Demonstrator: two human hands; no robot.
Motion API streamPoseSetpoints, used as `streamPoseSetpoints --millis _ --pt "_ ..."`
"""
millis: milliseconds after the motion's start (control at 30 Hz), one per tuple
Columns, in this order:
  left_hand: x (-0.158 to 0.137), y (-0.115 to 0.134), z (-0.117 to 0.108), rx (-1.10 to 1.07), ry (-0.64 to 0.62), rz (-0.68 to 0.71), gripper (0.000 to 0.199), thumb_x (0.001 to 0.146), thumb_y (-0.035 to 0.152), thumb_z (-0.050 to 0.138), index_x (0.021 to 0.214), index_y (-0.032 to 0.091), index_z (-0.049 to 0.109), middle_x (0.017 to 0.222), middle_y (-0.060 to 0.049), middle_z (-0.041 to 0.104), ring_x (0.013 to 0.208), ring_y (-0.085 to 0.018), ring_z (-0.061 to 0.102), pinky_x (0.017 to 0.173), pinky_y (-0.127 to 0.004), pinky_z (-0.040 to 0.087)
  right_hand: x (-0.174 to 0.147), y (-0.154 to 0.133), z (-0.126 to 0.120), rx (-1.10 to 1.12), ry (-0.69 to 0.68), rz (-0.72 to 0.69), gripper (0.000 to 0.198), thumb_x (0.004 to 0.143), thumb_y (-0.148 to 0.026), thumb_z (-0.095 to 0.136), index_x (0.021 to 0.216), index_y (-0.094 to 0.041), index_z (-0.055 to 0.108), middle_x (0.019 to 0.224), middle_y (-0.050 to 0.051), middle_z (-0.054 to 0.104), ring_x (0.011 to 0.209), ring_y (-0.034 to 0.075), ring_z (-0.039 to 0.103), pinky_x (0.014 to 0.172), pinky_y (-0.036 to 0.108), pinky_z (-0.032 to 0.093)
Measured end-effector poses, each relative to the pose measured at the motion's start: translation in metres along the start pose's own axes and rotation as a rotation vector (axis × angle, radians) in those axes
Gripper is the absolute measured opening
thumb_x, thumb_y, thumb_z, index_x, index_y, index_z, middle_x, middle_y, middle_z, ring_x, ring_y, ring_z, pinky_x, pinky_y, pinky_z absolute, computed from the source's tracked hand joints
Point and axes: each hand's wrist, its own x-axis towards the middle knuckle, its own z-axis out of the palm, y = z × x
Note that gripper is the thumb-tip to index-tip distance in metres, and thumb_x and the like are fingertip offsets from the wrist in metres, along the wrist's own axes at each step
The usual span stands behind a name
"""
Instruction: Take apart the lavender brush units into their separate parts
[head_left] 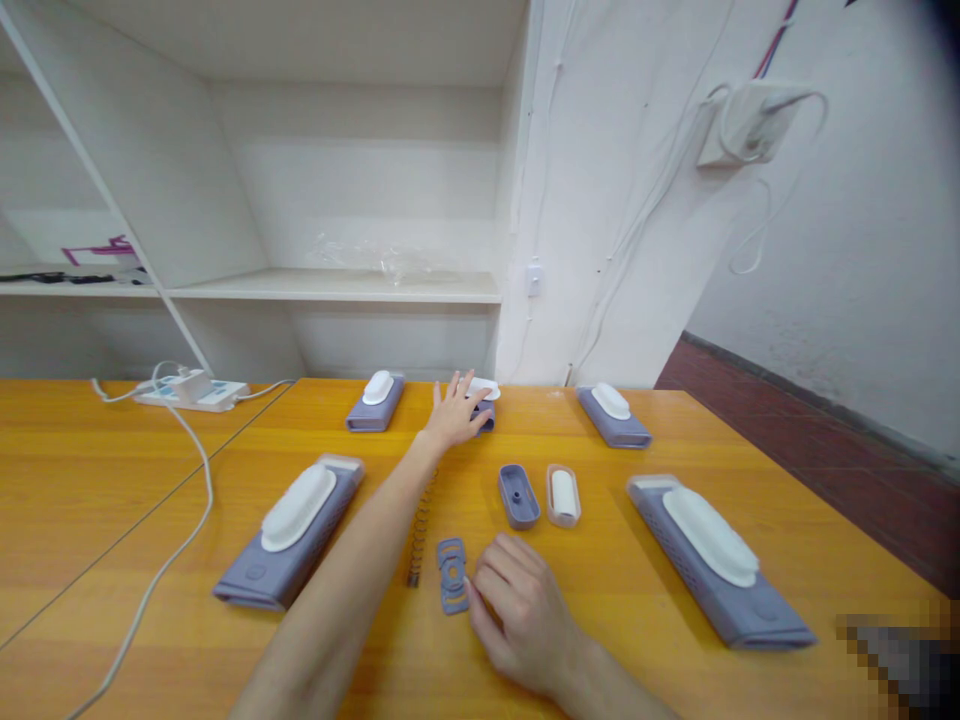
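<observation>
My left hand (455, 412) reaches to the table's far side with fingers spread. It is over a purple-grey case with a white oval piece (484, 387), which it partly hides; I cannot tell whether it touches it. Near me, my right hand (525, 610) is curled closed, and its inner side is hidden. Its fingertips are at the right edge of a flat purple-grey plate with cut-outs (451, 576). Left of that plate lies a coiled metal spring (418, 535). Beyond the right hand are a small purple-grey tray (518, 498) and a clear-edged container with a white insert (563, 496).
Purple-grey cases with white ovals lie at far left (376, 402), near left (289, 535), far right (613, 415) and near right (720, 560). A power strip (193, 391) trails a white cable (204, 470). White shelving (337, 285) stands behind the wooden table (585, 640).
</observation>
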Motion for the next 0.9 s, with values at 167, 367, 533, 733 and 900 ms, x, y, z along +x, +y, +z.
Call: streamPoseSetpoints --millis 167,367,533,733,900 --pt "0.002 0.004 0.003 0.021 0.012 -0.078 0.047 0.088 0.049 0.041 0.134 0.038 0.040 0.146 -0.008 0.031 0.135 -0.032 0.022 0.104 -0.061 0.017 0.000 0.001 0.001 -0.008 -0.005 0.008 0.018 0.085 -0.015 0.045 0.067 -0.018 0.048 0.069 0.004 0.050 0.067 0.016 0.042 0.061 0.031 0.029" --pt "0.002 0.008 0.005 0.032 0.052 -0.104 0.044 0.086 0.050 0.046 0.127 0.035 0.048 0.143 -0.008 0.034 0.132 -0.033 0.027 0.105 -0.060 0.016 0.000 0.001 0.001 -0.012 -0.002 0.002 0.017 0.085 -0.015 0.045 0.068 -0.017 0.048 0.069 0.004 0.050 0.067 0.016 0.041 0.061 0.031 0.029" --pt "0.005 0.003 0.006 0.021 0.034 -0.079 0.043 0.084 0.051 0.048 0.121 0.029 0.051 0.142 -0.010 0.035 0.133 -0.032 0.027 0.106 -0.059 0.016 0.000 0.001 0.000 -0.012 -0.005 -0.002 0.017 0.084 -0.015 0.045 0.068 -0.017 0.048 0.069 0.004 0.050 0.067 0.016 0.041 0.061 0.031 0.029" --pt "0.007 -0.004 0.005 0.017 0.009 -0.048 0.043 0.084 0.051 0.048 0.120 0.028 0.050 0.145 -0.009 0.034 0.134 -0.029 0.028 0.109 -0.054 0.015 0.000 0.001 0.000 -0.009 0.001 0.002 0.017 0.084 -0.015 0.045 0.068 -0.017 0.049 0.069 0.004 0.050 0.067 0.016 0.042 0.061 0.030 0.030" --pt "0.008 -0.011 0.005 0.008 -0.028 -0.025 0.044 0.084 0.055 0.046 0.115 0.026 0.053 0.149 -0.008 0.029 0.136 -0.032 0.026 0.108 -0.055 0.018 0.000 0.000 0.000 -0.003 -0.005 0.004 0.017 0.084 -0.015 0.045 0.068 -0.017 0.048 0.069 0.004 0.050 0.067 0.016 0.041 0.061 0.031 0.029"
